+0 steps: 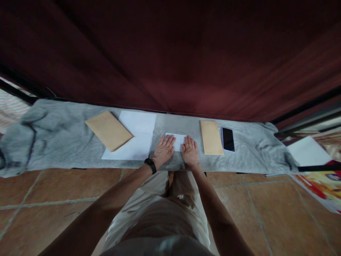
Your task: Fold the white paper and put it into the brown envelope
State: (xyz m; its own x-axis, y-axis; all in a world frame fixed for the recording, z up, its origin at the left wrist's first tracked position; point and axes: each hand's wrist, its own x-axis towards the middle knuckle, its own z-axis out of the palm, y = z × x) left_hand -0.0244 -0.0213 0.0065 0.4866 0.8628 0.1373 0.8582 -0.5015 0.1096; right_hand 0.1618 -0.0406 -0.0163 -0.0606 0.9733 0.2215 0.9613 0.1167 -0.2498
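A small folded-looking white sheet of paper [178,143] lies flat on the grey cloth in front of me. My left hand [164,148] rests palm down on its left end, fingers stretched out. On the right end lies my right hand [190,149], also flat with fingers extended. Left of my hands are larger white sheets [137,145], partly covered by a tilted stack of brown envelopes [109,130]. To the right, a single brown envelope [211,138] lies near a dark-screened phone [228,139] in a pale purple case.
The grey cloth [61,142] covers a long narrow surface, wrinkled toward both ends. Behind it hangs a dark red curtain [170,64]. At the right are a white sheet [309,151] and a colourful printed package [323,188]. Brown floor tiles [253,209] show below.
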